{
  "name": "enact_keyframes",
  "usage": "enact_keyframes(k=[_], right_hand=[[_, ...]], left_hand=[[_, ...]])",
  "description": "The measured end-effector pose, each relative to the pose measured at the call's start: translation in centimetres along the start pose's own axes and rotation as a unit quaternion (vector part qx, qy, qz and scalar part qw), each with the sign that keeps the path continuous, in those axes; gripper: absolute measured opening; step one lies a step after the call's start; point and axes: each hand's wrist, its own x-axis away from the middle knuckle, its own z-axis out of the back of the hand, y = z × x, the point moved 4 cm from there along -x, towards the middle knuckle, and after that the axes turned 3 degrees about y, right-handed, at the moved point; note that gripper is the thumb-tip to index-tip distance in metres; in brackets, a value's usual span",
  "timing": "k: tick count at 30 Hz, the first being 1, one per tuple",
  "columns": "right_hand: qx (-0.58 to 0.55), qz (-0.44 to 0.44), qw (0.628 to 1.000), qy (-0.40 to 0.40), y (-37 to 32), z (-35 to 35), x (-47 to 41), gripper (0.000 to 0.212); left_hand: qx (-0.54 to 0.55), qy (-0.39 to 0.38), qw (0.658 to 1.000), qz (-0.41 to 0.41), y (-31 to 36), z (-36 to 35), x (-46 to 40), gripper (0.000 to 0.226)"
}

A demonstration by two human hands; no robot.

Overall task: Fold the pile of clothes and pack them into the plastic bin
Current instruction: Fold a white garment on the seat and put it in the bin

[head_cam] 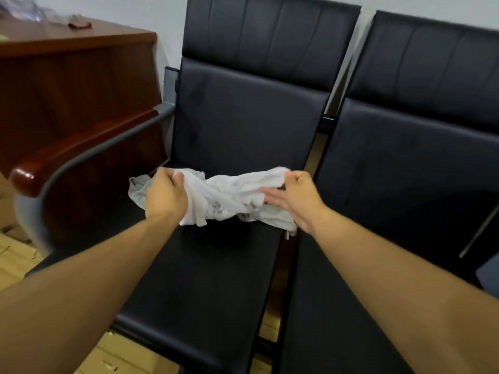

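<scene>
Both hands grip a crumpled white garment (232,197) above the black chair seat (205,279): the left hand (165,195) bunches its left end in curled fingers, the right hand (295,197) pinches its right end, both forearms outstretched.

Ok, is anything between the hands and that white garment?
No. Both hands already hold the white garment over the black chair seat: left hand grips one end, right hand the other. No plastic bin is in view.
</scene>
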Motion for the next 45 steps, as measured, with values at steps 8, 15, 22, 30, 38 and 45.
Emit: enact_keyframes(k=[8, 15, 22, 30, 38, 45], right_hand=[[-0.031, 0.161, 0.973, 0.160, -12.5, 4.1, 2.4, 0.018], [0.039, 0.276, 0.910, 0.308, -20.1, 11.4, 8.8, 0.015], [0.128, 0.296, 0.858, 0.401, -21.6, 21.0, 13.7, 0.014], [0.172, 0.279, 0.841, 0.431, -23.3, 30.3, 18.4, 0.012], [0.174, 0.230, 0.848, 0.445, -18.9, 34.0, 21.0, 0.013], [0.294, -0.192, 0.887, 0.299, 2.5, 36.2, 21.6, 0.031]], left_hand=[[0.150, 0.067, 0.986, -0.040, 8.4, 5.9, -0.9, 0.021], [0.167, 0.130, 0.972, -0.099, 15.9, 9.9, 1.9, 0.029], [0.170, 0.059, 0.972, -0.151, 21.3, 6.0, 4.9, 0.025], [0.188, -0.067, 0.970, -0.140, 28.7, -1.9, 9.4, 0.025], [0.197, -0.159, 0.942, -0.221, 28.8, -4.7, 13.4, 0.026], [-0.265, -0.559, 0.777, -0.117, 10.0, -11.5, 21.2, 0.018]])
